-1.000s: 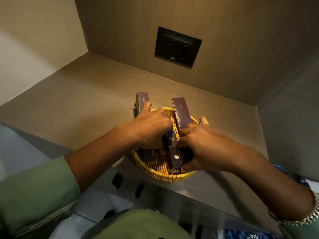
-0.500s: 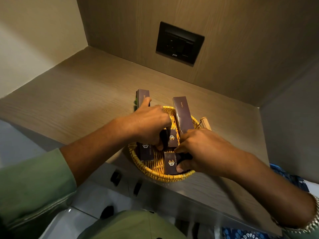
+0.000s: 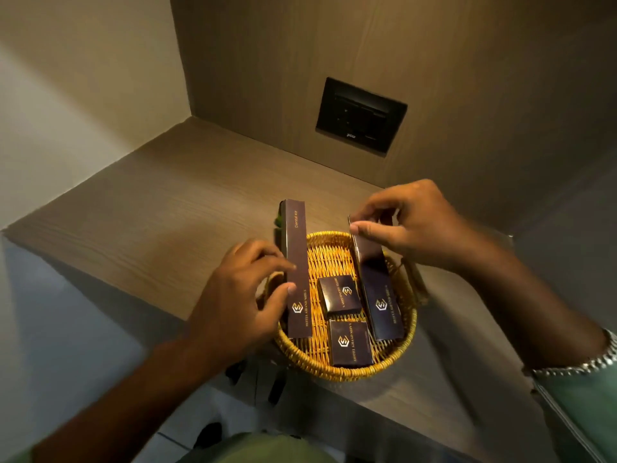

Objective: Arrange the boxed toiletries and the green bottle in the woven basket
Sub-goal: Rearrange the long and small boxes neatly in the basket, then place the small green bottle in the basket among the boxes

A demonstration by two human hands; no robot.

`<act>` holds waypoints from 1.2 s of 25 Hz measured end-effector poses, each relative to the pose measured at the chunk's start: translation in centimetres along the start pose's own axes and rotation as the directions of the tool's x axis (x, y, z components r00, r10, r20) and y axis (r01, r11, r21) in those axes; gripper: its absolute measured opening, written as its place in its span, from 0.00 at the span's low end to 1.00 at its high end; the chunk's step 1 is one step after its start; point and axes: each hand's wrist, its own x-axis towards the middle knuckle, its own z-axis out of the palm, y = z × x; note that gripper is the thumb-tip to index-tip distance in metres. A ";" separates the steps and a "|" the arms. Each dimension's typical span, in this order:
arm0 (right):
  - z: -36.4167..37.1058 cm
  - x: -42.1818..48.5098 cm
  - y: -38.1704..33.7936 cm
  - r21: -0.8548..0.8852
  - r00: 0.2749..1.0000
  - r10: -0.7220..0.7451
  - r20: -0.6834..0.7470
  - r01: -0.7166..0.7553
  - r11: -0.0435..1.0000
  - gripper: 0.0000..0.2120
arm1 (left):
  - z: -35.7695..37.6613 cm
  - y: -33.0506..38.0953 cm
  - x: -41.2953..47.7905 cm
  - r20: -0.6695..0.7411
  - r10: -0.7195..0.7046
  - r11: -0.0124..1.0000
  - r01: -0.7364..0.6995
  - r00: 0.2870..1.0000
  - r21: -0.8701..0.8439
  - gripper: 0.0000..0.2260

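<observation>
Pinching the far end of the right long box [image 3: 377, 285], our right hand [image 3: 410, 225] has thumb and forefinger closed on its upper tip, the box tilted with its near end down in the woven basket [image 3: 347, 370] and its far end raised over the rim. Over on the other side, our left hand [image 3: 240, 299] has its fingers loosely curled against the left edge of the dental kit box [image 3: 298, 269], thumb and fingertip touching its side rather than wrapped round it; that box lies lengthwise along the basket's left side, its far end poking well past the rim. Between the two long boxes we see two small square boxes, one [image 3: 340, 293] near the middle and one [image 3: 350, 342] just in front of it, both flat on the weave. A sliver of green [image 3: 277, 222] peeps out behind the dental kit box; we cannot tell more of it. The basket sits near the front edge of the wooden worktop [image 3: 150, 208], with a dark switch plate [image 3: 360, 115] on the back wall.
</observation>
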 end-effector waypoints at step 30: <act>-0.5 12.9 -2.6 0.023 0.929 0.311 0.202 -0.322 0.947 0.06 | 0.4 -0.4 -0.9 -0.131 -0.046 0.997 0.037 0.990 -0.073 0.06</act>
